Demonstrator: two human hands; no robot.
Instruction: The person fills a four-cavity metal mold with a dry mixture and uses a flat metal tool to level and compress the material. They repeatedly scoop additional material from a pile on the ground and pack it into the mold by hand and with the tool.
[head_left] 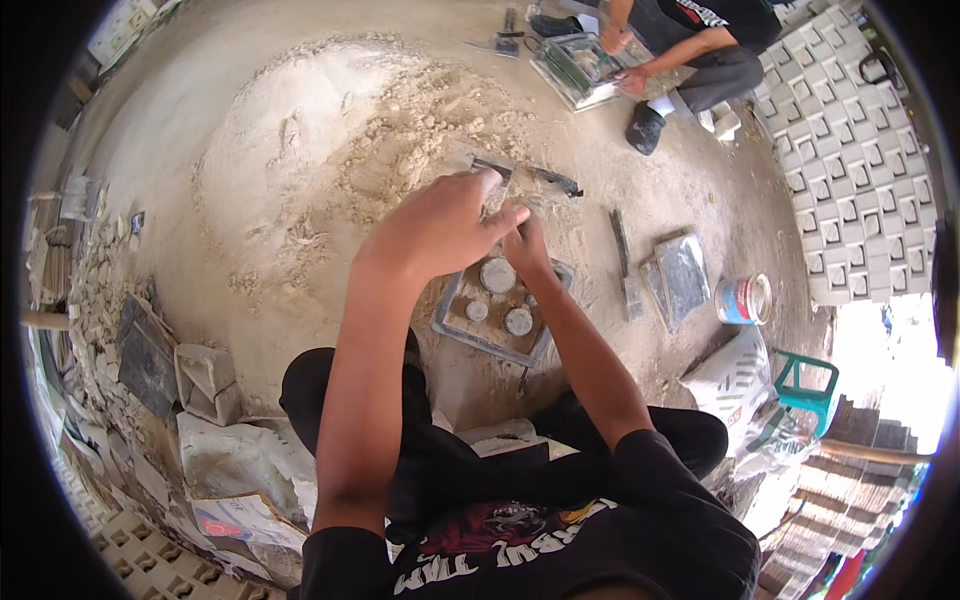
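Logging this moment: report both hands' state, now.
Left hand: curled by a dark-edged flat piece; grip cannot be told.
Right hand: curled; whether holding anything cannot be told.

Grey mould [482, 345] | on ground [690, 205] | pale discs [497, 275] inside | flat tool [503, 178], perhaps held

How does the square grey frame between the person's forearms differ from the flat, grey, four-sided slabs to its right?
The square grey frame has a border around its inside, while the grey slabs show plain faces. The frame holds round, pale pieces; the slabs hold none. The frame is a single unit, whereas the slabs overlap. Both look greyish and lie low on the ground.
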